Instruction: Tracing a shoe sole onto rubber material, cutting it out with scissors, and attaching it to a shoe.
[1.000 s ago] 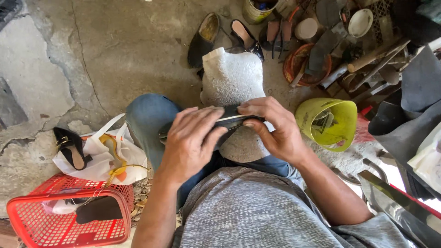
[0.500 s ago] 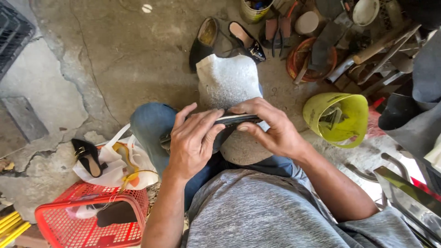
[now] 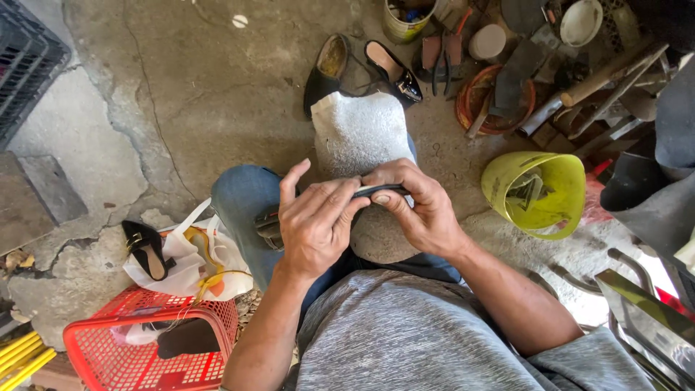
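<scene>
A person sits on the ground. Both hands hold a thin black shoe sole (image 3: 380, 191) over the lap, above a white padded block (image 3: 360, 134) that rests on the knees. The left hand (image 3: 315, 224) wraps tight around the near end of the sole, with one finger sticking up. The right hand (image 3: 420, 206) pinches the other end between thumb and fingers. On the floor ahead lie a pair of black flat shoes (image 3: 362, 69). A yellow-green bucket (image 3: 536, 192) lies on its side to the right. A red basket (image 3: 145, 347) sits at the lower left, just beside a white plastic bag (image 3: 184, 261) and a black heeled shoe (image 3: 145, 250).
</scene>
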